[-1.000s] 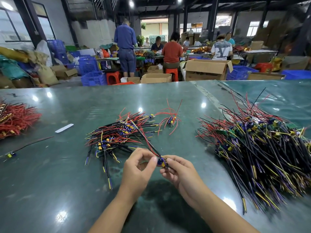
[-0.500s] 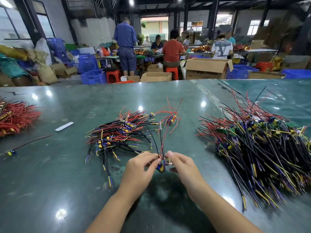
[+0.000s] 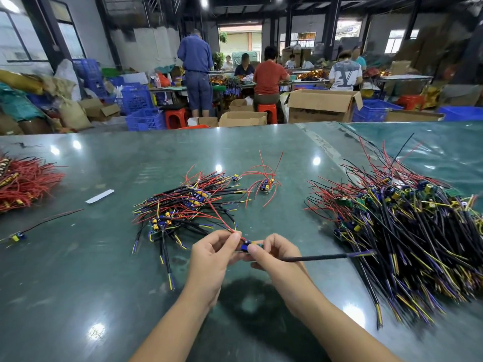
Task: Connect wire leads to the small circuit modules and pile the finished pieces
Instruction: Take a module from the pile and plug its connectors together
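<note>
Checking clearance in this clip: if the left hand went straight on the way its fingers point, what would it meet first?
The left hand points right, toward the small module both hands pinch; just past it is the right hand. So it likely meets the module, then those fingers.

At the lower middle of the frame, the left hand (image 3: 211, 253) and right hand (image 3: 274, 253) pinch a small blue module (image 3: 246, 247) between their fingertips above the green bench (image 3: 78, 283). Red wires (image 3: 222, 218) run from it up and left; a black lead (image 3: 321, 257) sticks out to the right. A small pile of wired pieces (image 3: 183, 207) lies just beyond the hands, a large pile (image 3: 407, 231) at the right, and a red bundle (image 3: 23, 184) at the left edge.
</note>
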Available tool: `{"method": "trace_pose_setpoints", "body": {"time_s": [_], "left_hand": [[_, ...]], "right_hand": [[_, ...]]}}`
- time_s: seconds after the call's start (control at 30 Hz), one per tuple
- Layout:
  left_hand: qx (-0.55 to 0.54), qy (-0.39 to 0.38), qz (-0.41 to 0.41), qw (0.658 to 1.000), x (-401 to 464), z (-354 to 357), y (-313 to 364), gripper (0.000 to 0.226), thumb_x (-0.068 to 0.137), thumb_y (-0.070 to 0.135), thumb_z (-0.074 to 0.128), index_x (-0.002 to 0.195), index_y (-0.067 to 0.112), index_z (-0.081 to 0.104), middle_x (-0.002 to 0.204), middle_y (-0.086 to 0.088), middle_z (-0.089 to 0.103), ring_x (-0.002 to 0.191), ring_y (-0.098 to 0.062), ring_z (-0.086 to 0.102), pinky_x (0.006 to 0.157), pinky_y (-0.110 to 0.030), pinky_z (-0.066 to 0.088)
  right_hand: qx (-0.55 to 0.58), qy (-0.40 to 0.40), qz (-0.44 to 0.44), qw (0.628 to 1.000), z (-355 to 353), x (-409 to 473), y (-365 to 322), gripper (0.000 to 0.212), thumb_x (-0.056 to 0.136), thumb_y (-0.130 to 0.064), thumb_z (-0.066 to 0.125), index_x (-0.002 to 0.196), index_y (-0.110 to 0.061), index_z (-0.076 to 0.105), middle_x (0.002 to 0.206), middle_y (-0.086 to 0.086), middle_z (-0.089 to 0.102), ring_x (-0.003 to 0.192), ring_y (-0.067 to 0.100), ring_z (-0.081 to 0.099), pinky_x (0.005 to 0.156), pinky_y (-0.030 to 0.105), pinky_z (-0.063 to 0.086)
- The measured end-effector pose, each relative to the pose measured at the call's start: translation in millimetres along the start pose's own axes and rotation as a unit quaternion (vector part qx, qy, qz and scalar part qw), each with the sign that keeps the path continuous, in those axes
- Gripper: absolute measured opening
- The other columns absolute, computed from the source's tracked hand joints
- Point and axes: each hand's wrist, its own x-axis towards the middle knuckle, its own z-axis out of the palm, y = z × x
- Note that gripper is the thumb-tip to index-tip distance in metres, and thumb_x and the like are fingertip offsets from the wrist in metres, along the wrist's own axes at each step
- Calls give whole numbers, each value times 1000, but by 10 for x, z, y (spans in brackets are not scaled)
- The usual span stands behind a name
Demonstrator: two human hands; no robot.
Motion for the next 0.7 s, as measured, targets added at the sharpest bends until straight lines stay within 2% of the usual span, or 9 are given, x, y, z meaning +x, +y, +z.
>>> {"method": "trace_pose_setpoints", "body": {"time_s": [0.1, 0.17, 0.3, 0.37, 0.5, 0.57, 0.6, 0.7], "left_hand": [[-3, -12, 1, 1000, 7, -13, -10, 14, 88, 0, 59, 81, 5, 70, 74, -8, 73, 68, -11, 69, 62, -18, 54], [-11, -13, 9, 1000, -4, -5, 0, 15, 88, -3, 58, 81, 4, 69, 75, -7, 73, 69, -10, 69, 63, -17, 53], [6, -38, 13, 999, -8, 0, 2, 14, 89, -2, 58, 80, 7, 64, 71, -2, 71, 66, -9, 67, 61, -20, 53], [26, -67, 22, 997, -2, -36, 8, 10, 83, 10, 63, 74, 12, 61, 64, 1, 65, 60, -9, 60, 57, -20, 50], [116, -129, 54, 983, -12, -42, -33, 24, 82, 29, 59, 60, 18, 62, 57, 0, 52, 55, -8, 46, 55, -19, 40], [176, -134, 58, 973, 7, -47, -55, 32, 84, 34, 54, 58, 19, 63, 61, 1, 55, 61, -11, 50, 62, -32, 44], [213, -134, 64, 966, 18, -70, -60, 37, 86, 38, 50, 55, 20, 60, 58, 5, 53, 61, -12, 48, 63, -36, 42], [333, -110, 91, 932, 35, -161, -57, 52, 86, 53, 38, 47, 19, 41, 47, 9, 34, 51, -9, 31, 55, -30, 27]], "right_hand": [[54, 47, 7, 997, -10, 12, -3, 21, 86, 4, 63, 88, -7, 44, 76, 13, 66, 65, 19, 67, 62, 23, 51], [82, 59, 22, 995, -14, 16, -6, 17, 85, 4, 64, 96, -6, 54, 78, 14, 65, 67, 20, 68, 63, 23, 53], [131, 52, 37, 989, -6, 11, -23, 9, 84, 3, 64, 84, -7, 64, 78, 10, 71, 69, 22, 69, 64, 22, 54], [134, 40, 40, 989, -15, 8, -25, 8, 84, 2, 64, 83, -6, 63, 77, 10, 71, 69, 21, 70, 65, 23, 55], [101, -14, 52, 993, -49, 1, -29, 8, 82, -2, 67, 87, -1, 62, 77, 14, 69, 69, 22, 69, 69, 27, 56], [74, -46, 55, 995, -63, -14, -37, 14, 80, -6, 68, 90, 1, 62, 76, 13, 69, 70, 21, 68, 73, 29, 56], [60, -54, 54, 995, -67, -20, -38, 12, 80, -5, 68, 89, 0, 62, 76, 12, 70, 69, 20, 68, 73, 29, 56], [26, -62, 43, 997, -67, -33, -50, 8, 84, 3, 65, 87, -3, 61, 73, 8, 70, 66, 19, 69, 69, 26, 55]]}}
